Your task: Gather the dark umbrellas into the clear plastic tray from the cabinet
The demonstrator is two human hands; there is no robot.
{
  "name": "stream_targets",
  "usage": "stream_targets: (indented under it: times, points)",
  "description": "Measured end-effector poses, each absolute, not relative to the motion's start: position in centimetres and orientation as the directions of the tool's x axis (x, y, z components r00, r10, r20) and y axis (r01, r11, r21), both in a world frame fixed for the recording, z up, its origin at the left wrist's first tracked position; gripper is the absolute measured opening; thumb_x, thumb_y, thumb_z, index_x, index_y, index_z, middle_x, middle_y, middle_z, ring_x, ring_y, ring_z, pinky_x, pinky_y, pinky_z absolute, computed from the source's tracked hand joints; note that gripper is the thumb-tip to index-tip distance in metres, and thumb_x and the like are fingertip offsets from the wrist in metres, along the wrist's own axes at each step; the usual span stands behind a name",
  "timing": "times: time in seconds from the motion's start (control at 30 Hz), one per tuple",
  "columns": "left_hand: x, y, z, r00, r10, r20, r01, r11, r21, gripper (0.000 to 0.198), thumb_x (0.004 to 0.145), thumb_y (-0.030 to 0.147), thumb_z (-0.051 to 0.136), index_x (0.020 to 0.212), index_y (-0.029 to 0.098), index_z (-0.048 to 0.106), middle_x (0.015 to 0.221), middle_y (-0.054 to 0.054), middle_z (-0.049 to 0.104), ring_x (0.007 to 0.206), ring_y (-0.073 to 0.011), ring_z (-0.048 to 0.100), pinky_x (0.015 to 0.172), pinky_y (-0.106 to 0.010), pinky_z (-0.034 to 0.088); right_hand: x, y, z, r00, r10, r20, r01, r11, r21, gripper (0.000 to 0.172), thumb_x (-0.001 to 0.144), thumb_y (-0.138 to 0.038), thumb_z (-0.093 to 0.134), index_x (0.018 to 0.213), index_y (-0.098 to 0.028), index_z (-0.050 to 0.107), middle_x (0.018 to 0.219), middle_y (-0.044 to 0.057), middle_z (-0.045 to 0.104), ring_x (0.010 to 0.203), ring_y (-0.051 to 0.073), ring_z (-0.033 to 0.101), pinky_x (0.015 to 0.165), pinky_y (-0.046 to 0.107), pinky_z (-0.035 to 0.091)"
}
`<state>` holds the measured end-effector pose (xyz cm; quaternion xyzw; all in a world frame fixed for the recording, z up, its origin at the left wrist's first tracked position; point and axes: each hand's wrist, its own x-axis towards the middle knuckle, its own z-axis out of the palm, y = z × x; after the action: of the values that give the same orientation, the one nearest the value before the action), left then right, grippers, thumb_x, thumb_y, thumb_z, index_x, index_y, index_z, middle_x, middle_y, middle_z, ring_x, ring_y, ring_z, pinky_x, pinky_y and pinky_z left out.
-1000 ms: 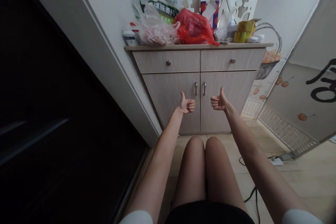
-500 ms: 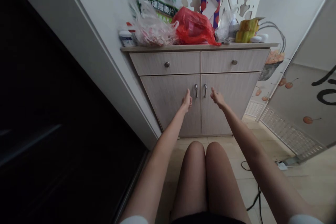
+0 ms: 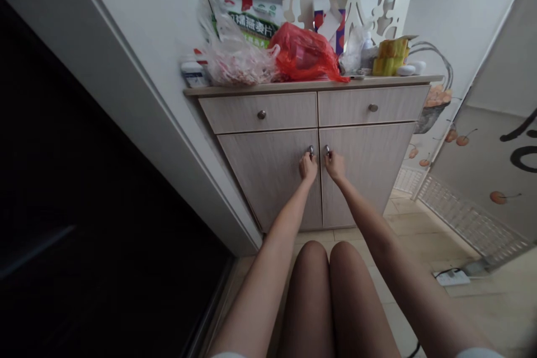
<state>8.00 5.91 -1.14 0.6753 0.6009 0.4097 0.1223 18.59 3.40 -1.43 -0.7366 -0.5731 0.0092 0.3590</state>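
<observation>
A pale wood-grain cabinet stands in front of my knees, its left door and right door both closed. My left hand has its fingers closed around the left door handle, a small metal pull. On the other side of the gap, my right hand grips the right door handle. The lower part of each handle is hidden by my fingers. Above the doors sit a left drawer and a right drawer, shut, each with a round knob.
On the cabinet top lie a red plastic bag, a clear plastic bag, a printed food packet and a yellow pack. A dark panel borders the left. A power strip rests on the floor at right.
Both hands have moved inward to the door handles and closed on them. Before, they were beside the handles, apart from them. The view has shifted slightly; the doors remain closed.
</observation>
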Motion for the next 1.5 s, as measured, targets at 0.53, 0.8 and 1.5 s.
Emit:
stream_targets:
  times: [0.53,0.8,1.5]
  points:
    - [-2.2,-6.9,-5.2,-0.143,0.693,0.707,0.580,-0.519,0.627,0.017,0.088,0.028,0.057,0.093,0.018,0.070,0.091,-0.011,0.073,0.086,-0.0234,0.068,0.082,-0.034,0.051,22.3,-12.5,-3.7,0.360,0.712,0.603,0.875,-0.032,-0.483,0.032,0.096,-0.039,0.045,0.104,-0.018,0.067,0.097,0.010,0.073,0.088,0.024,0.059,0.078,0.033,0.031]
    - [-7.9,-11.4,-5.4,-0.225,0.693,0.685,0.563,-0.481,0.672,0.027,0.085,0.037,0.058,0.096,0.017,0.073,0.090,-0.010,0.076,0.082,-0.0219,0.070,0.079,-0.032,0.054,27.3,-19.7,-4.6,0.360,0.662,0.658,0.901,-0.064,-0.428,0.031,0.093,-0.041,0.048,0.100,-0.019,0.069,0.090,0.009,0.073,0.080,0.023,0.058,0.074,0.033,0.031]
    - [-27.7,-15.8,-4.1,-0.614,0.593,0.521,0.580,-0.108,0.807,0.020,0.068,0.036,0.062,0.081,0.023,0.069,0.087,0.000,0.078,0.091,-0.0289,0.072,0.088,-0.049,0.058,39.6,-29.3,-5.9,0.557,0.550,0.623,0.830,-0.343,-0.440,0.053,0.080,-0.061,0.041,0.093,-0.023,0.075,0.058,0.008,0.054,0.051,0.023,0.046,0.052,0.035,0.030]
